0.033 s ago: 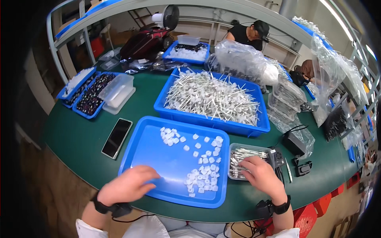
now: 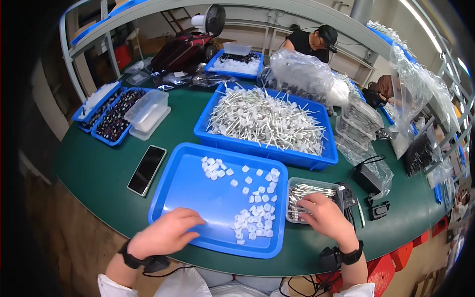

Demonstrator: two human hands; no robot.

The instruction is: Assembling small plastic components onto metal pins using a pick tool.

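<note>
My left hand (image 2: 168, 231) hovers over the near left part of a shallow blue tray (image 2: 183, 193). Its fingers and thumb are apart, with nothing seen between them. Small white plastic pieces (image 2: 255, 218) lie loose along the tray's right side, and a smaller cluster (image 2: 213, 168) is at its far edge. My right hand (image 2: 324, 214) reaches over a clear plastic box (image 2: 289, 198) of thin metal rods (image 2: 311, 190). Its fingertips are at the rods, thumb apart from the fingers, and no rod shows in its grip.
Behind the tray stands a deep blue bin (image 2: 247, 145) heaped with white-headed metal rods. A phone (image 2: 147, 171) lies left of the tray. Right of the box are a black adapter (image 2: 367, 178) and a pen (image 2: 360, 213). Another person (image 2: 311, 44) sits beyond the table.
My left hand has shifted slightly right over the tray. My right hand stays at the rod box, nearly unmoved. The whole view has shifted a little.
</note>
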